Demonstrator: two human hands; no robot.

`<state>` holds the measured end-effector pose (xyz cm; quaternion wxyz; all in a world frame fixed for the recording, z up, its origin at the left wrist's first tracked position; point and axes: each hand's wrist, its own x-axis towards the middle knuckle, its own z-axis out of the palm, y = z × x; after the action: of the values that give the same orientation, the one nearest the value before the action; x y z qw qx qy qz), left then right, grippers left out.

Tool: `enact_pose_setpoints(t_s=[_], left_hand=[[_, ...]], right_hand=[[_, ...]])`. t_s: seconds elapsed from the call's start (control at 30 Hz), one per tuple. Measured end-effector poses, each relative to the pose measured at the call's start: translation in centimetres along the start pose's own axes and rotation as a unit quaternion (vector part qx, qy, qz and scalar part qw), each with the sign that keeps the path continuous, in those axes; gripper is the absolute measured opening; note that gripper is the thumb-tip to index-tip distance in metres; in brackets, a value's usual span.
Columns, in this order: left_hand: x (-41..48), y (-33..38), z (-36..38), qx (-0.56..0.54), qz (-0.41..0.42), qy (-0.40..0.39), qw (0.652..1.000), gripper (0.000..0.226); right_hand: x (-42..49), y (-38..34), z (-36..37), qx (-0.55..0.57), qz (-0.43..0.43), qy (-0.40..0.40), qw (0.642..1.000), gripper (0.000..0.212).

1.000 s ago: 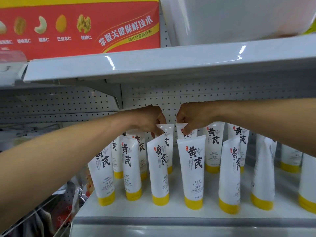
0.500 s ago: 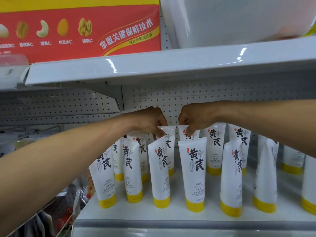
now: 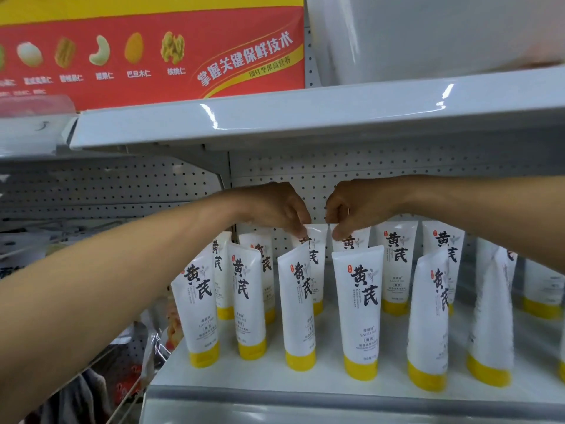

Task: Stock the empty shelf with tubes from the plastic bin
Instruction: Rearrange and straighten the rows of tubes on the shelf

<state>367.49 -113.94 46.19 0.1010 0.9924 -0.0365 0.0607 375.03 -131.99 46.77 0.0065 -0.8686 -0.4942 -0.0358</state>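
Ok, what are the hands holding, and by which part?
Left hand pinches a back-row tube by its flat top edge; right hand pinches the neighbouring tube likewise.

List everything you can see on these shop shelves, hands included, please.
white plastic tubes with yellow caps: at least thirteen, standing cap-down in two rows, lower shelf
grey metal lower shelf: one, under the tubes
grey metal upper shelf: one, above
white perforated back panel: one, behind the tubes
red cardboard box printed with nuts: one, upper shelf, left
white plastic container: one, upper shelf, right
left hand: pinches left back-row tube
right hand: pinches right back-row tube
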Motion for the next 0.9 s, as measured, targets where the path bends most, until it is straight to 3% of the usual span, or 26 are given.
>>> enact_pose_setpoints(t_s=[0.17,0.5,0.6,0.7,0.8,0.9], left_hand=[[-3.8,-3.5,-4.3,-0.026,-0.006,0.067,0.997,0.027],[-6.7,-9.2,-3.4,-0.021,-0.085,-0.066,0.994,0.045],[-6.4,-9.8,-2.0,-0.037,-0.072,-0.057,0.995,0.031],[-6.1,-10.0,-1.0,-0.053,-0.048,-0.051,0.996,0.019],[-5.9,-10.0,-0.6,-0.056,-0.050,-0.028,0.997,0.015],[-5.8,-9.8,-0.5,-0.051,-0.061,-0.007,0.997,0.018]], right_hand=[[1.3,-1.4,-1.1,0.047,-0.039,0.064,0.996,0.028],[5.6,-7.3,-0.6,0.050,-0.109,-0.007,0.993,0.042],[7.0,-8.5,0.0,0.035,-0.112,-0.038,0.992,0.033],[7.7,-9.0,0.6,0.038,-0.119,-0.051,0.991,0.007],[8.0,-9.0,0.8,0.045,-0.104,-0.044,0.993,0.023],[8.2,-8.9,1.0,0.026,-0.082,-0.034,0.996,0.018]])
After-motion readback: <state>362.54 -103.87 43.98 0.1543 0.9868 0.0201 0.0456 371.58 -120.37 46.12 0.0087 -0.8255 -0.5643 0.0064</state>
